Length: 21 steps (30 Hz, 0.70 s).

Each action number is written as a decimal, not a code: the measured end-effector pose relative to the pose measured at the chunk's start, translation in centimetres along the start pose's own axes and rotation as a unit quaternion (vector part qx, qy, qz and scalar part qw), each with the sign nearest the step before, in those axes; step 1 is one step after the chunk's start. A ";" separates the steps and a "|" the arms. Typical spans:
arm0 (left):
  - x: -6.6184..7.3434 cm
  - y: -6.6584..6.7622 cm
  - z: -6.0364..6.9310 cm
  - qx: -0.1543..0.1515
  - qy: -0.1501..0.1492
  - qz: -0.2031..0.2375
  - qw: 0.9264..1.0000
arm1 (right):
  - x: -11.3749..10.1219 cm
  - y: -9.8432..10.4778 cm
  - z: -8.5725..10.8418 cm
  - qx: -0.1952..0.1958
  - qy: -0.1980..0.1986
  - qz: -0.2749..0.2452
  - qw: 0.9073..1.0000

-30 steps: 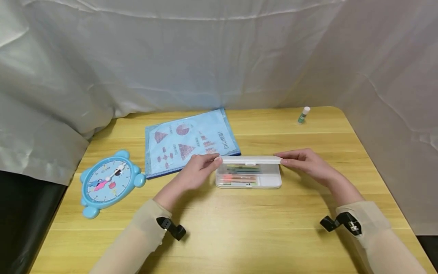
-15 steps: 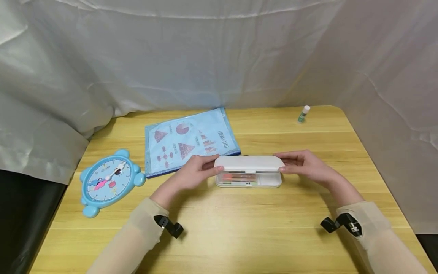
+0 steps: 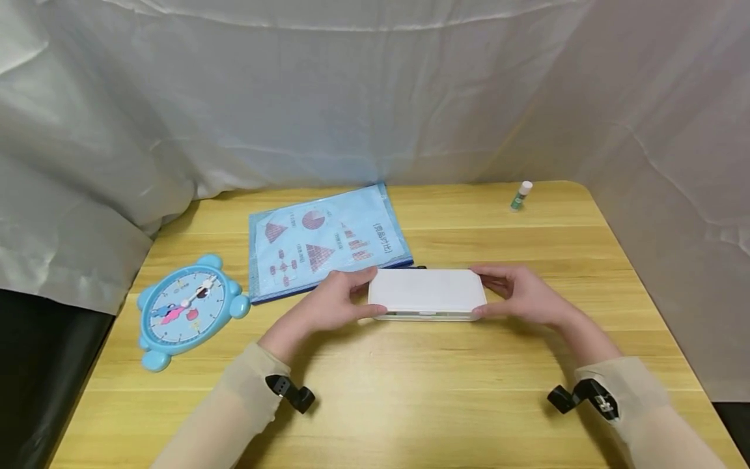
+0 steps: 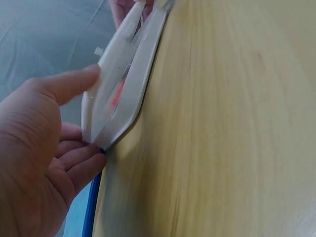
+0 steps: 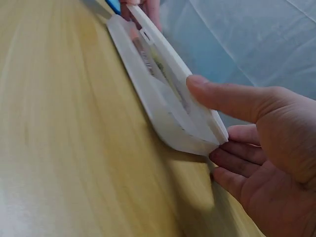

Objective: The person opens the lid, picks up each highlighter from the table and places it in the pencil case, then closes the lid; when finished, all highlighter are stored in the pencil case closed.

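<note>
A white pencil case (image 3: 428, 290) lies on the table in the head view, its lid lowered nearly flat with a narrow gap along the front. My left hand (image 3: 331, 301) grips its left end, the thumb on the lid's front corner and the fingers behind. At the opposite end my right hand (image 3: 527, 296) holds it the same way. Both wrist views show the lid still apart from the translucent base. Through the gap, an orange-tipped pen (image 5: 140, 49) and other slim items are visible in the right wrist view; the rest of the contents is hidden.
Behind and left of the case lies a blue zip folder (image 3: 322, 241) with printed charts. A blue toy clock (image 3: 187, 306) is farther left. Near the back right edge stands a glue stick (image 3: 520, 195). Grey curtains (image 3: 375, 98) hang around the wooden table (image 3: 422, 391).
The pencil case lid has swung down toward me, from upright to almost flat, covering the pens. Both hands have stayed at its ends, thumbs moving down with the front edge.
</note>
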<state>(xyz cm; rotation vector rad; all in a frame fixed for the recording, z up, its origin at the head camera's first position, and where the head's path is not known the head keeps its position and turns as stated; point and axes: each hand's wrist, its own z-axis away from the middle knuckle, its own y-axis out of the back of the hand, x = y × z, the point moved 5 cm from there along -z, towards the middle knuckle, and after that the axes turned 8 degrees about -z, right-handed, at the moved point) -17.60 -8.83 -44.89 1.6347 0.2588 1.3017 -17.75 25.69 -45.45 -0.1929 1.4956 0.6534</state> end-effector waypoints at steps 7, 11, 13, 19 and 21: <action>0.6 -0.5 0.2 0.007 -0.007 -0.078 0.997 | -0.3 -0.8 0.6 0.022 0.002 0.055 0.998; 0.7 -0.7 0.5 0.008 0.003 -0.075 0.997 | -0.4 -1.1 1.0 0.027 0.000 0.083 0.996; 0.8 -0.7 0.6 0.011 0.006 -0.077 0.997 | -0.5 -1.2 1.1 0.028 0.000 0.090 0.996; 0.9 -0.7 0.6 0.006 0.018 -0.076 0.997 | -0.7 -1.3 1.2 0.035 -0.011 0.139 0.990; 1.0 -0.7 0.6 0.004 0.022 -0.076 0.997 | -0.7 -1.4 1.2 0.035 -0.013 0.151 0.988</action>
